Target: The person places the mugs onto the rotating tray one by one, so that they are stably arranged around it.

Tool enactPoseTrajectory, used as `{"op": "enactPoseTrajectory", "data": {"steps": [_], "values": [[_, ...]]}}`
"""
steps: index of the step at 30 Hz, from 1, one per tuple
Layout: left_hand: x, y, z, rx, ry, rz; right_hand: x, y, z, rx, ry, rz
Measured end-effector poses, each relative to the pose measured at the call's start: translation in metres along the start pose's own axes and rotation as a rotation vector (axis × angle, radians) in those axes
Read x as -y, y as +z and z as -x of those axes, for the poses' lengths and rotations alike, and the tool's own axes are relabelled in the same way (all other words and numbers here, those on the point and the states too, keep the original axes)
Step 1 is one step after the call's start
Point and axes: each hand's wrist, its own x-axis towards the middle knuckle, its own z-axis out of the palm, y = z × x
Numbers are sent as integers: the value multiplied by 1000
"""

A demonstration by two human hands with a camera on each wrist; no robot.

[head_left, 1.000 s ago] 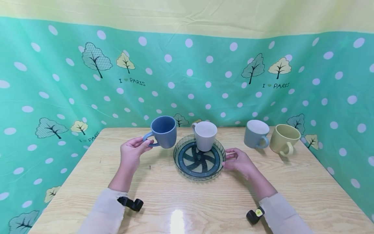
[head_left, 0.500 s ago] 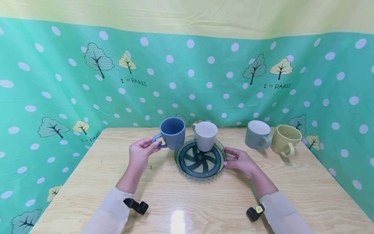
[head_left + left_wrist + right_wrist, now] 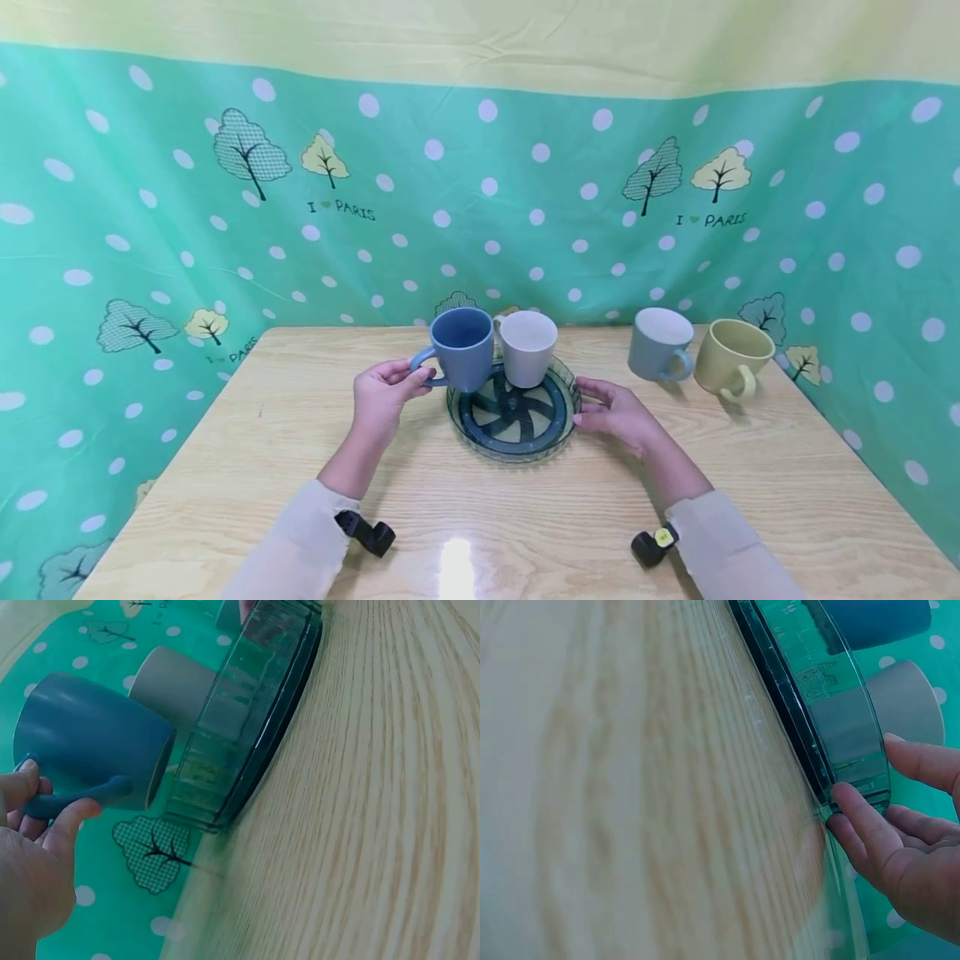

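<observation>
My left hand (image 3: pixel 381 393) pinches the handle of a blue mug (image 3: pixel 467 354) between thumb and fingers. The mug is held upright over the left side of a clear round tray (image 3: pixel 459 427) with a dark spoked base. In the left wrist view, the base of the blue mug (image 3: pixel 90 742) is close to the tray's rim; I cannot tell whether they touch. A white mug (image 3: pixel 528 354) stands inside the tray toward the back, its handle pointing left. On the tray's right side, my right hand (image 3: pixel 618 417) rests its fingertips against the outer wall (image 3: pixel 855 769).
To the right of the tray stand a grey-blue mug (image 3: pixel 654 354) with a white inside and a yellow mug (image 3: pixel 720 358). All this is on a wooden table (image 3: pixel 525 517). A green polka-dot cloth (image 3: pixel 420 208) hangs behind the table and along its sides.
My left hand has carried the blue mug rightward and slightly nearer, from beside the tray to over its left part. The right hand stays at the tray's right side.
</observation>
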Motion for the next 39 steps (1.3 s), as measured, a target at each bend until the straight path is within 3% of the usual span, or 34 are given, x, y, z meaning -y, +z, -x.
{"op": "enactPoseTrajectory", "data": {"steps": [17, 24, 39], "values": [[18, 11, -1, -16, -29, -119, 0, 0, 2, -10, 0, 7], [23, 11, -1, -17, -18, -213, 0, 0, 0, -2, -2, -1], [29, 11, -1, 1, -50, -226, 3, 0, 1, -4, 9, 8]]}}
